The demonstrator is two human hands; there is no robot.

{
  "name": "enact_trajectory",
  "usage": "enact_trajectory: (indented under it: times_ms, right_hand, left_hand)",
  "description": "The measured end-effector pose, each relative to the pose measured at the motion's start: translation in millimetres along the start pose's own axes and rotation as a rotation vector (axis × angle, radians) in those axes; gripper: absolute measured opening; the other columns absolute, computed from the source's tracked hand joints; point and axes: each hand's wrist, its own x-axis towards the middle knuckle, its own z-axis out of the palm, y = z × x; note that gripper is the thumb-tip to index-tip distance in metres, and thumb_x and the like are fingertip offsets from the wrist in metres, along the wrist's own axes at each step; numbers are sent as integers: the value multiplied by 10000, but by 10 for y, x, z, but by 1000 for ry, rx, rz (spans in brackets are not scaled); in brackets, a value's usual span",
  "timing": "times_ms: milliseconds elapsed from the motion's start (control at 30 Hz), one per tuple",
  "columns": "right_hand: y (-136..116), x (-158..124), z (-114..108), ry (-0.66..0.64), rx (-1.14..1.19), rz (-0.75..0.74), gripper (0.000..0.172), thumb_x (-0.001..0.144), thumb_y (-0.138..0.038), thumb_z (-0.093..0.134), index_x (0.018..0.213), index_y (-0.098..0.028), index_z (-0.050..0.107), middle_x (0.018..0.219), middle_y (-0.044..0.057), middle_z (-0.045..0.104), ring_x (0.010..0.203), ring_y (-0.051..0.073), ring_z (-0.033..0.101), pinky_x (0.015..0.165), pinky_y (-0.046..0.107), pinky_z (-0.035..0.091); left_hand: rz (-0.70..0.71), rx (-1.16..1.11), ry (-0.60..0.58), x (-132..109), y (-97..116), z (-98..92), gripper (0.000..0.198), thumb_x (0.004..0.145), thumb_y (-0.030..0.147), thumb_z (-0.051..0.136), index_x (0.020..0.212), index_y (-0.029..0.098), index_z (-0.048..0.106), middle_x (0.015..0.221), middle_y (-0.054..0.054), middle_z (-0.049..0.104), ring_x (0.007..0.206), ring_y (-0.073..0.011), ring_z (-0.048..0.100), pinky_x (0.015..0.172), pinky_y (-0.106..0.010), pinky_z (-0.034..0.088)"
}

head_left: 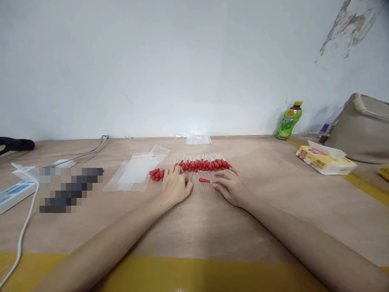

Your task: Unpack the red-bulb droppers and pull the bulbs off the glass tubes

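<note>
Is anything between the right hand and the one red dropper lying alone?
Nothing visible. The right hand rests right beside the lone dropper; the row of droppers lies farther back.

I see my left hand (174, 186) and right hand (230, 185) palm-down; one red-bulbed clear glass dropper (205, 180) lies between their fingertips, a row of red-bulbed droppers (203, 164) just beyond

Brown table (194, 231); red droppers (203, 164); bags (136, 172); tissues (324, 160)
</note>
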Motion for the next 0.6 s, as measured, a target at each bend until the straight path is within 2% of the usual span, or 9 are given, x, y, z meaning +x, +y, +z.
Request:
enact_trajectory:
  times_ms: [100, 167, 233, 333, 433, 600]
  right_hand:
    - [-18, 3, -22, -6, -10, -5, 210, 857, -308, 469, 804, -217, 651, 1011, 47, 628, 929, 174, 537, 913, 400, 299]
    - [-34, 2, -36, -4, -12, -12, 201, 854, -304, 472, 810, -221, 650, 1006, 43, 628, 925, 174, 533, 914, 404, 295]
    - [-59, -2, -45, 3, -13, -30, 188, 849, -304, 481, 823, -224, 649, 998, 40, 628, 923, 174, 529, 918, 409, 290]
    - [-128, -7, -43, 12, -11, -88, 171, 837, -312, 499, 840, -233, 651, 997, 41, 626, 930, 177, 523, 927, 418, 285]
    - [-224, -8, -31, 15, 9, -159, 158, 831, -315, 509, 858, -246, 648, 977, 31, 633, 921, 166, 531, 956, 422, 265]
    - [-350, -1, -12, -2, 59, -205, 158, 849, -288, 486, 864, -233, 632, 892, 7, 660, 870, 138, 553, 980, 402, 249]
  left_hand:
    - [-36, -32, 23, 16, -19, -8, 218, 749, 313, 516, 602, 166, 583, 822, -94, 540, 876, -277, 466, 755, -440, 364]
    - [-12, -125, 64, 12, -23, -37, 228, 799, 304, 464, 663, 165, 582, 814, -83, 543, 868, -253, 473, 763, -416, 378]
    - [89, -241, 104, -31, -21, -86, 217, 841, 287, 418, 781, 164, 586, 860, -74, 556, 881, -223, 481, 786, -385, 391]
    - [332, -326, 112, -161, -12, -150, 229, 847, 323, 449, 976, 176, 569, 994, -75, 569, 946, -213, 486, 833, -374, 390]
    - [502, -322, 104, -288, -6, -149, 246, 840, 341, 485, 1011, 184, 567, 1002, -78, 597, 958, -217, 504, 814, -370, 404]
    - [533, -390, 165, -346, -11, -63, 149, 851, 235, 490, 961, 179, 573, 914, -51, 646, 933, -184, 544, 802, -335, 431]
